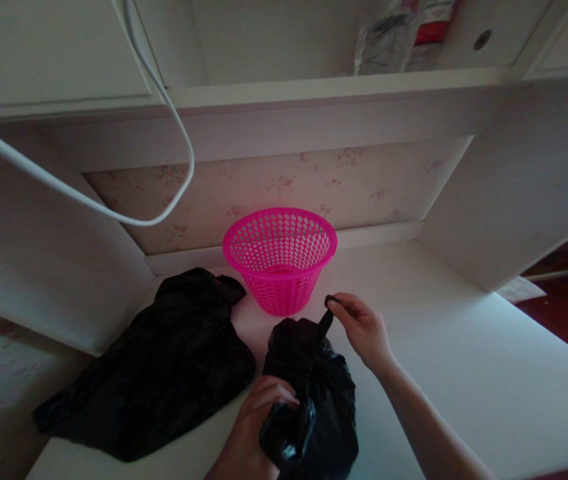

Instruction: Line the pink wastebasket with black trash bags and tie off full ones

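Observation:
A black plastic bag (331, 400), gathered near its top, rests on the white surface close to me. My left hand (267, 413) is closed on the bag's left side, its fingers curled into the crinkled plastic. With thumb and fingers, my right hand (364, 330) pinches a thin strip at the top of the same bag and pulls it up to the right. Just beyond stands a pink perforated plastic basket (284, 293), upright. What the bag contains is hidden.
A second black bag (164, 367) lies spread on the left of the white surface (444, 347). A white cable (89, 200) loops down at upper left. Overhead runs a shelf edge (324, 93) with plastic-wrapped items (389, 40) on it. A side panel (524, 173) stands at right.

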`<state>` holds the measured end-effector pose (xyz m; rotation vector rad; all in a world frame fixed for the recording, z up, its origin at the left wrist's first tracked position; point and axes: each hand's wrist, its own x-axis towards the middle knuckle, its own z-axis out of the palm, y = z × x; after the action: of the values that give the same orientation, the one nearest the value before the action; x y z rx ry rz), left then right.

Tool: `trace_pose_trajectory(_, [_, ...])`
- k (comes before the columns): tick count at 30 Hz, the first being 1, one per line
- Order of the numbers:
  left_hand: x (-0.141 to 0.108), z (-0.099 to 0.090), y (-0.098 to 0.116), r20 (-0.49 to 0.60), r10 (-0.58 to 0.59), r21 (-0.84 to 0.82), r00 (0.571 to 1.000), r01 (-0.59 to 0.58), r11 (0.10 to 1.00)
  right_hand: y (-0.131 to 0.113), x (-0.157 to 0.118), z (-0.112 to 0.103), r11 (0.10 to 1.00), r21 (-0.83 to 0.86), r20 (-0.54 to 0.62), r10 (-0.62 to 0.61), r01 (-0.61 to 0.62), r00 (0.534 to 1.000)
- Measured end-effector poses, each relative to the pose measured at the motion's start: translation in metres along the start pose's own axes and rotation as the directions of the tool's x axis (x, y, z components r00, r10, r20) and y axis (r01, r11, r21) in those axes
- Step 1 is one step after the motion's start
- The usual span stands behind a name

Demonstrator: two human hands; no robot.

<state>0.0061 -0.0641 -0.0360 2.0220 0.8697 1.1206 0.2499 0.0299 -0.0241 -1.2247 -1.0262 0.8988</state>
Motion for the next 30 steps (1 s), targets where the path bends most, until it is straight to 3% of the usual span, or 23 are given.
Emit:
trace_pose_trajectory(2, [0.009, -0.003, 0.007, -0.018, -0.068, -0.031, 0.998, 0.068, 0.997, -0.023, -0.013, 0.003, 0.992, -0.022, 0.071, -0.121, 0.123, 0.990])
trace_pose_trajectory(5, [0.029, -0.009, 0.013, 0.005, -0.123, -0.059, 0.992, 0.123, 0.991, -0.052, -0.034, 0.009, 0.948, -0.055, 0.271, -0.289, 0.315, 0.918])
trace_pose_trajectory(8, [0.052, -0.010, 0.013, 0.048, -0.170, -0.080, 0.984, 0.174, 0.982, -0.069, -0.052, 0.014, 0.967, 0.068, 0.487, -0.246, 0.245, 0.838])
trace_pose_trajectory(10, [0.062, -0.009, 0.010, 0.067, -0.143, -0.108, 0.987, 0.150, 0.983, -0.071, -0.060, 0.013, 0.977, 0.152, 0.551, -0.211, 0.152, 0.807])
trace_pose_trajectory(12, [0.067, -0.007, 0.005, 0.036, -0.135, -0.145, 0.990, 0.139, 0.980, -0.065, -0.064, 0.006, 0.971, 0.200, 0.436, -0.207, 0.130, 0.876])
trace_pose_trajectory(14, [0.067, -0.007, 0.001, -0.011, -0.163, -0.177, 0.987, 0.158, 0.971, -0.051, -0.065, -0.005, 0.953, 0.258, 0.151, -0.201, 0.157, 0.968])
trace_pose_trajectory(16, [0.063, -0.008, -0.001, -0.055, -0.191, -0.202, 0.980, 0.176, 0.963, -0.034, -0.067, -0.017, 0.938, 0.280, -0.077, -0.190, 0.204, 0.979])
trace_pose_trajectory(17, [0.062, -0.009, 0.000, -0.071, -0.196, -0.213, 0.978, 0.178, 0.961, -0.027, -0.068, -0.023, 0.949, 0.233, -0.084, -0.197, 0.211, 0.977])
trace_pose_trajectory(18, [0.060, -0.010, 0.001, -0.087, -0.199, -0.217, 0.976, 0.176, 0.960, -0.022, -0.070, -0.027, 0.967, 0.144, -0.009, -0.211, 0.210, 0.978])
trace_pose_trajectory(20, [0.058, -0.011, 0.004, -0.105, -0.185, -0.208, 0.977, 0.160, 0.965, -0.017, -0.074, -0.030, 0.965, -0.103, 0.295, -0.202, 0.242, 0.934])
trace_pose_trajectory(22, [0.058, -0.010, 0.009, -0.144, -0.150, -0.178, 0.978, 0.124, 0.976, -0.020, -0.077, -0.023, 0.892, -0.290, 0.555, -0.139, 0.347, 0.820])
trace_pose_trajectory(23, [0.058, -0.009, 0.012, -0.176, -0.133, -0.156, 0.975, 0.106, 0.982, -0.023, -0.077, -0.017, 0.849, -0.339, 0.625, -0.118, 0.404, 0.772])
trace_pose_trajectory(26, [0.056, -0.005, 0.015, -0.269, -0.092, -0.086, 0.959, 0.071, 0.994, -0.027, -0.076, 0.006, 0.773, -0.383, 0.683, -0.132, 0.506, 0.718])
trace_pose_trajectory(30, [0.044, -0.002, 0.013, -0.325, -0.024, 0.005, 0.945, 0.027, 1.000, -0.011, -0.080, 0.029, 0.755, -0.391, 0.640, -0.188, 0.527, 0.745])
